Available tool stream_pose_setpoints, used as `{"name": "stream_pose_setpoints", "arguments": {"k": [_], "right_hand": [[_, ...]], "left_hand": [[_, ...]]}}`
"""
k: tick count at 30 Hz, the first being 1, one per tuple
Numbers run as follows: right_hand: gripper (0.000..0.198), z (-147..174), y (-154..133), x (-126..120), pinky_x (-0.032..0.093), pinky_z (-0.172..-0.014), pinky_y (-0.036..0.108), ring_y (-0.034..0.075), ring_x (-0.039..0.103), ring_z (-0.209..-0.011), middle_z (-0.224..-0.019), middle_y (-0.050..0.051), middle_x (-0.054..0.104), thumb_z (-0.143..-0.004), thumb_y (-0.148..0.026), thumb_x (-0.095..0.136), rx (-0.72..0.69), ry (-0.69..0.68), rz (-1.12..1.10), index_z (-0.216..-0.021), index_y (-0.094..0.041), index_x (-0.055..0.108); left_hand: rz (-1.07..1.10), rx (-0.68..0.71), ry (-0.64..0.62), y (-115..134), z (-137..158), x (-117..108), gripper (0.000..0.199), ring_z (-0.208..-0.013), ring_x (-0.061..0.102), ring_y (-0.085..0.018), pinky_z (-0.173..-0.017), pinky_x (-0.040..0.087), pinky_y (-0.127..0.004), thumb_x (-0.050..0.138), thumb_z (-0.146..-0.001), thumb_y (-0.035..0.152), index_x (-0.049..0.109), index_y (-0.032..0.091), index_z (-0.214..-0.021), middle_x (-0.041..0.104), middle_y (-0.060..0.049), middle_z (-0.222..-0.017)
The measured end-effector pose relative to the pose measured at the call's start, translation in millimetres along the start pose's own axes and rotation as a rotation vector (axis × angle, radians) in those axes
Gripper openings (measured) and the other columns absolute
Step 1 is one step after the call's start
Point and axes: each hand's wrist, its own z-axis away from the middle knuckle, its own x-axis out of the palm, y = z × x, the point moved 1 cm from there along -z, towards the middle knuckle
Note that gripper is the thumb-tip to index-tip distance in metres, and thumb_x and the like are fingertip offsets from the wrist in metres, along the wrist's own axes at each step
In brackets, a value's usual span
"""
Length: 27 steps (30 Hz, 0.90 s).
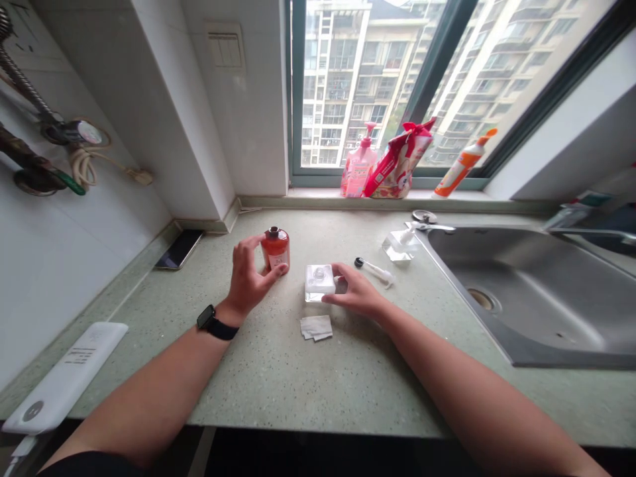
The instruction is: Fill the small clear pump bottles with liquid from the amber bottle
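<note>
My left hand (251, 270) is around a reddish-amber bottle (276, 246), thumb across its front and fingers at its left side. The bottle stands upright with its neck uncapped. My right hand (355, 290) holds the right side of a clear square bottle (318, 283), thumb in front and fingers behind. This square bottle has no pump on its neck. A loose pump head (376, 272) with a black collar lies just beyond my right hand. Near me, in front of the square bottle, lies a folded white tissue (316, 327).
A second clear bottle (399, 246) with a pump stands beside the steel sink (541, 298). A phone (179, 250) and a white power bank (67, 377) lie at left. On the sill are a pink pump bottle (358, 171), a red bag (400, 162) and an orange bottle (462, 167).
</note>
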Motion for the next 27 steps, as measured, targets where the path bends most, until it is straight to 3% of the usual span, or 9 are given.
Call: {"name": "stream_pose_setpoints", "arguments": {"k": [2, 5, 8, 13, 20, 27], "right_hand": [[0.051, -1, 1, -1, 0.056, -0.103, 0.046, 0.028, 0.071, -0.116, -0.125, 0.009, 0.074, -0.079, -0.034, 0.088, 0.004, 0.015, -0.044, -0.123, -0.026, 0.063], [0.051, -1, 1, -3, 0.058, -0.103, 0.048, 0.028, 0.072, -0.116, -0.125, 0.010, 0.075, -0.080, -0.035, 0.088, 0.026, 0.046, -0.088, -0.123, -0.025, 0.063], [0.054, -1, -1, -4, 0.059, -0.102, 0.050, 0.028, 0.072, -0.116, -0.125, 0.011, 0.075, -0.079, -0.037, 0.088, 0.032, 0.083, -0.120, -0.125, -0.024, 0.063], [0.055, -2, -2, -9, 0.059, -0.102, 0.050, 0.029, 0.072, -0.117, -0.126, 0.011, 0.075, -0.079, -0.043, 0.087, 0.033, 0.175, -0.129, -0.125, -0.024, 0.063], [0.061, -3, -8, -21, 0.059, -0.102, 0.051, 0.030, 0.071, -0.119, -0.129, 0.013, 0.074, -0.080, -0.050, 0.084, 0.030, 0.287, -0.107, -0.131, -0.024, 0.062], [0.066, -20, -29, -49, 0.061, -0.100, 0.050, 0.033, 0.067, -0.127, -0.136, 0.014, 0.071, -0.078, -0.056, 0.085, -0.037, 0.396, -0.057, -0.134, -0.026, 0.064]], "left_hand": [[0.023, -0.118, 0.051, -17, -2, 4, 0.081, -0.138, 0.057, -0.036, -0.120, 0.045, -0.058, 0.080, -0.091, 0.058, 0.044, 0.020, -0.153, 0.058, -0.020, -0.148], [0.135, -0.290, -0.080, -35, -3, 16, 0.092, -0.138, 0.059, -0.036, -0.117, 0.047, -0.058, 0.086, -0.084, 0.055, 0.042, 0.018, -0.156, 0.057, -0.022, -0.151], [0.235, -0.365, -0.182, -41, -2, 27, 0.084, -0.134, 0.064, -0.034, -0.115, 0.050, -0.056, 0.089, -0.080, 0.050, 0.051, 0.021, -0.148, 0.065, -0.018, -0.145], [0.274, -0.389, -0.194, -37, -3, 29, 0.067, -0.127, 0.069, -0.033, -0.114, 0.051, -0.055, 0.090, -0.079, 0.045, 0.061, 0.023, -0.136, 0.072, -0.013, -0.136], [0.296, -0.322, -0.240, -26, -1, 25, 0.068, -0.123, 0.070, -0.032, -0.113, 0.053, -0.056, 0.089, -0.080, 0.047, 0.061, 0.021, -0.137, 0.073, -0.014, -0.132], [0.314, -0.244, -0.300, -11, 1, 17, 0.064, -0.126, 0.068, -0.034, -0.114, 0.053, -0.051, 0.083, -0.089, 0.046, 0.060, 0.015, -0.140, 0.069, -0.016, -0.139]]}}
